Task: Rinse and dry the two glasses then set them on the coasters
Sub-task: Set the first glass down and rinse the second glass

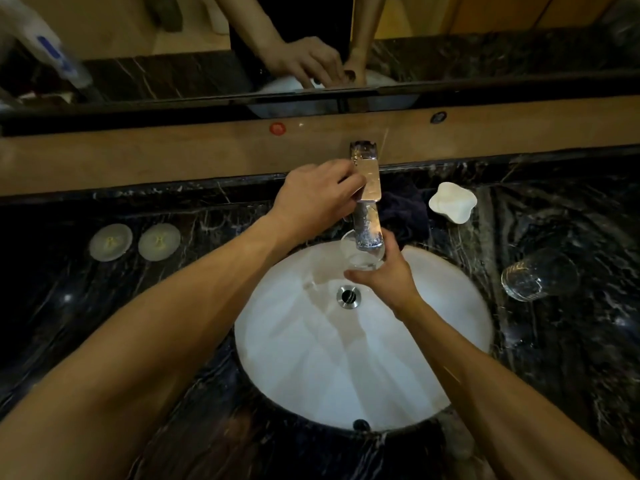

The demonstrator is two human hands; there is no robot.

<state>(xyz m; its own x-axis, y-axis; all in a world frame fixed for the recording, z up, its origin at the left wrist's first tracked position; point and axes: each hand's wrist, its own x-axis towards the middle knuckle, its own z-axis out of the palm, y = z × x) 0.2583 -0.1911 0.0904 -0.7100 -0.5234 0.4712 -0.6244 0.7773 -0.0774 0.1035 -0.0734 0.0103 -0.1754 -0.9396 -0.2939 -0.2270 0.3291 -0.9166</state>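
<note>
My tabletop (554, 358) is black, veined white; the sink (346, 375) white; two pale coasters (110, 242) at left carry yellowish marks; the glass (538, 275) is clear.

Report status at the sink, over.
Left hand on faucet handle. Right hand holds one glass under spout. Second glass waits right; coasters bare. Nothing blocking.

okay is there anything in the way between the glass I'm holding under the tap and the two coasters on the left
Your own left forearm crosses that path, since the left hand is on the faucet handle. Otherwise the dark counter between the glass in your right hand and the coasters looks bare.
</note>
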